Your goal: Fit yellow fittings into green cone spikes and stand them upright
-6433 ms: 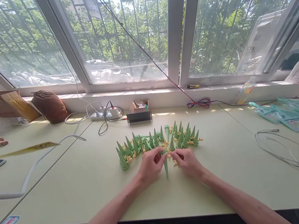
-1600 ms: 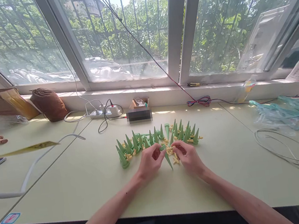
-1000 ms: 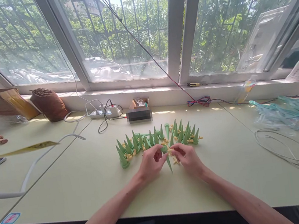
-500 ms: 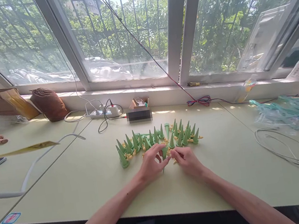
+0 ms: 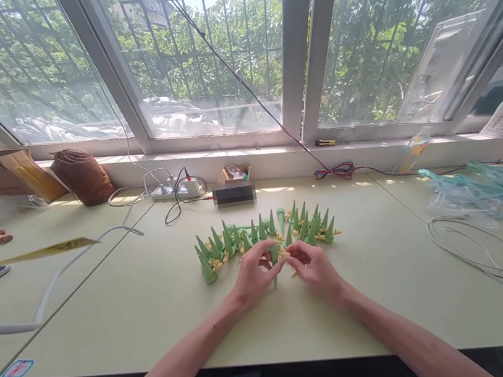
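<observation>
My left hand point(image 5: 253, 275) is closed on a green plastic watering spike point(image 5: 275, 257), holding it with the tip pointing down just above the table. Against the side of that spike sits a small yellow valve point(image 5: 284, 254), pinched between the thumb and fingers of my right hand point(image 5: 318, 269). Behind my hands stand several more green spikes point(image 5: 207, 268), most of them tip up, with yellow valves sticking out at their bases. One spike point(image 5: 281, 218) at the back of the group is tip down. My fingers partly cover the held spike and valve.
A blurred-out dark block point(image 5: 234, 194) and a small open carton point(image 5: 234, 173) lie behind the spikes. A power strip point(image 5: 162, 192) is at back left, beside a brown pouch point(image 5: 82, 178). Bagged teal items point(image 5: 481, 190) and a coiled white cable point(image 5: 487, 264) lie on the right.
My right thumb and fingers have shifted their hold on the yellow valve and spread slightly. The spike in my left hand has barely moved.
</observation>
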Demonstrator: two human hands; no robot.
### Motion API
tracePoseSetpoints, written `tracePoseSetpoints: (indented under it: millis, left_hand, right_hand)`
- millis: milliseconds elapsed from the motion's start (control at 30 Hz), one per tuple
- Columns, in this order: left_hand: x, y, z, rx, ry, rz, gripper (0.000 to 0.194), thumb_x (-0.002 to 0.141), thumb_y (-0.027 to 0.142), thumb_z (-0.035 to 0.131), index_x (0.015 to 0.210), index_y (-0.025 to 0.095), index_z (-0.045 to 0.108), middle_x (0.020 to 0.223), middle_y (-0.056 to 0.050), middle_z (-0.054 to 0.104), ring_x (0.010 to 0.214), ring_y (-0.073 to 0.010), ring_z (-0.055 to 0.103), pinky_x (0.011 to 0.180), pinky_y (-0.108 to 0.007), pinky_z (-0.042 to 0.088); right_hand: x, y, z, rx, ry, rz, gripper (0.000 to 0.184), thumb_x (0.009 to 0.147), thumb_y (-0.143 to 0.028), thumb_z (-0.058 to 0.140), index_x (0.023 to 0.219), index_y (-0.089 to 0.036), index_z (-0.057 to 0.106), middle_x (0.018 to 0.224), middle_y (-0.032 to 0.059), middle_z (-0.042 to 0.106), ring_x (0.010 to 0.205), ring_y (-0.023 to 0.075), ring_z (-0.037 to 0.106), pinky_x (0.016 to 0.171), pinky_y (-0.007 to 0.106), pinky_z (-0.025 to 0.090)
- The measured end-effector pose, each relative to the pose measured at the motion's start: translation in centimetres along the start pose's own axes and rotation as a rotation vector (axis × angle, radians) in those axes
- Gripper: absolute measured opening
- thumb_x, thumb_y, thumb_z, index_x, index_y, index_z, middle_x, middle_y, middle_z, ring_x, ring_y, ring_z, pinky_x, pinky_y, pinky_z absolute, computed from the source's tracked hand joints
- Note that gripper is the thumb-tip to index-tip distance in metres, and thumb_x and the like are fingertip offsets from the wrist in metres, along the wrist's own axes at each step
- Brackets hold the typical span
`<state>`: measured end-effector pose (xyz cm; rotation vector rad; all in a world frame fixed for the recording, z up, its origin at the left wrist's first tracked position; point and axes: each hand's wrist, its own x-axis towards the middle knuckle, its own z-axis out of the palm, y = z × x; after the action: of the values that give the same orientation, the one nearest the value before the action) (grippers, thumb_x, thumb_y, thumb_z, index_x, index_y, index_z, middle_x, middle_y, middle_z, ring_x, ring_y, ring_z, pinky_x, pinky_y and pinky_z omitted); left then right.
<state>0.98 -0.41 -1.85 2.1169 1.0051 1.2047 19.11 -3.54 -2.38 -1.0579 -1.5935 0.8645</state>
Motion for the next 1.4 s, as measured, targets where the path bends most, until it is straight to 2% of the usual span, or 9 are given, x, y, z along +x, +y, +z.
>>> tracePoseSetpoints:
  millis: [167, 300, 433, 533, 700, 833, 1033, 1200, 1400]
  left_hand:
    - [-0.07, -0.29, 0.02, 0.004, -0.006, 0.013, 0.029, 0.083, 0.031, 0.069, 0.108, 0.018, 0.061, 0.079, 0.000, 0.059, 0.066, -0.0106, 0.055, 0.059, -0.022, 0.058]
    - [-0.25, -0.54, 0.06, 0.012, -0.040, 0.046, 0.028, 0.084, 0.031, 0.068, 0.109, 0.019, 0.061, 0.079, 0.000, 0.057, 0.064, -0.0100, 0.054, 0.059, -0.023, 0.058]
    - [-0.29, -0.49, 0.12, -0.005, -0.048, 0.062, 0.027, 0.084, 0.030, 0.069, 0.107, 0.019, 0.061, 0.080, 0.000, 0.058, 0.066, -0.0104, 0.055, 0.059, -0.022, 0.058]
    - [-0.17, -0.17, 0.14, -0.020, -0.028, 0.038, 0.028, 0.083, 0.030, 0.070, 0.107, 0.018, 0.061, 0.081, -0.001, 0.059, 0.067, -0.0108, 0.055, 0.060, -0.023, 0.058]
    - [-0.01, 0.21, 0.09, -0.022, 0.002, 0.006, 0.027, 0.082, 0.030, 0.070, 0.104, 0.018, 0.062, 0.080, 0.000, 0.060, 0.065, -0.0103, 0.055, 0.059, -0.023, 0.058]
    - [-0.06, 0.05, 0.07, -0.019, 0.001, 0.016, 0.027, 0.082, 0.029, 0.070, 0.105, 0.018, 0.062, 0.080, 0.000, 0.061, 0.066, -0.0102, 0.055, 0.059, -0.022, 0.058]
    - [-0.16, -0.07, 0.12, -0.005, -0.003, 0.034, 0.028, 0.082, 0.030, 0.071, 0.106, 0.018, 0.062, 0.079, 0.001, 0.060, 0.065, -0.0099, 0.055, 0.059, -0.022, 0.058]
    - [-0.09, 0.15, 0.06, -0.024, -0.005, 0.023, 0.028, 0.082, 0.029, 0.071, 0.106, 0.018, 0.062, 0.079, 0.001, 0.060, 0.065, -0.0098, 0.055, 0.060, -0.022, 0.059]
    - [-0.02, -0.05, -0.01, -0.034, 0.020, -0.007, 0.029, 0.081, 0.028, 0.071, 0.106, 0.017, 0.061, 0.073, 0.003, 0.056, 0.063, -0.0092, 0.053, 0.060, -0.022, 0.058]
  right_hand:
    - [-0.06, 0.23, -0.04, -0.031, -0.007, 0.001, 0.027, 0.095, -0.043, 0.053, 0.086, -0.019, 0.059, 0.070, 0.0014, 0.062, 0.058, 0.0145, 0.058, 0.052, 0.026, 0.050]
    - [-0.03, 0.39, -0.05, -0.134, -0.008, -0.029, 0.042, 0.099, -0.047, 0.045, 0.067, -0.020, 0.051, 0.056, -0.0018, 0.052, 0.048, 0.0115, 0.047, 0.048, 0.024, 0.042]
    - [0.08, 0.50, 0.05, -0.156, -0.004, -0.025, 0.051, 0.101, -0.051, 0.039, 0.059, -0.020, 0.044, 0.054, -0.0015, 0.049, 0.048, 0.0120, 0.048, 0.048, 0.024, 0.040]
    - [0.06, 0.29, 0.05, -0.127, 0.012, -0.001, 0.047, 0.100, -0.048, 0.042, 0.064, -0.020, 0.049, 0.056, -0.0013, 0.052, 0.049, 0.0122, 0.050, 0.049, 0.024, 0.042]
    - [-0.07, -0.06, -0.04, -0.005, -0.009, 0.011, 0.023, 0.094, -0.042, 0.056, 0.093, -0.020, 0.058, 0.074, 0.0006, 0.061, 0.060, 0.0147, 0.058, 0.051, 0.025, 0.051]
    - [-0.02, 0.14, -0.08, -0.011, -0.020, 0.012, 0.023, 0.094, -0.041, 0.055, 0.088, -0.019, 0.057, 0.071, 0.0000, 0.059, 0.059, 0.0141, 0.056, 0.051, 0.025, 0.051]
    - [0.05, 0.57, -0.01, -0.128, -0.011, 0.016, 0.037, 0.099, -0.041, 0.045, 0.070, -0.019, 0.048, 0.057, -0.0034, 0.049, 0.050, 0.0105, 0.042, 0.048, 0.024, 0.036]
    - [0.08, 0.57, 0.01, -0.143, 0.005, 0.012, 0.040, 0.100, -0.041, 0.044, 0.066, -0.020, 0.044, 0.056, -0.0039, 0.047, 0.049, 0.0102, 0.040, 0.048, 0.024, 0.033]
    - [0.02, 0.20, -0.26, -0.079, -0.011, 0.030, 0.023, 0.095, -0.040, 0.054, 0.089, -0.019, 0.056, 0.069, -0.0010, 0.057, 0.055, 0.0127, 0.051, 0.050, 0.024, 0.041]
